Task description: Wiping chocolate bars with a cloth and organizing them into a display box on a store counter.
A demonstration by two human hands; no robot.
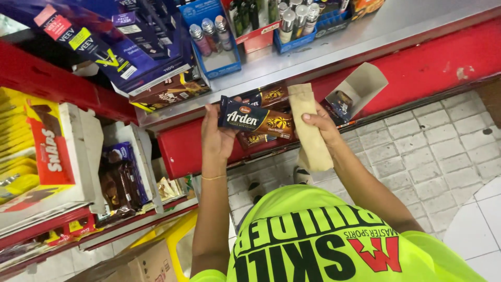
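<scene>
My left hand (215, 134) grips a stack of dark brown and black biscuit packs (254, 119), held out in front of a red and metal shop shelf (334, 47). More packs show above and below the front one. My right hand (322, 125) holds a tan cloth (309, 130) pressed against the right end of the packs. Below me I see my bright yellow-green shirt.
An open cardboard box (355, 89) hangs at the shelf edge to the right. Small bottles in blue trays (216, 42) and purple boxes (130, 47) fill the shelf. White display cartons with snacks (120, 177) stand at left. Grey tiled floor (438, 151) lies at right.
</scene>
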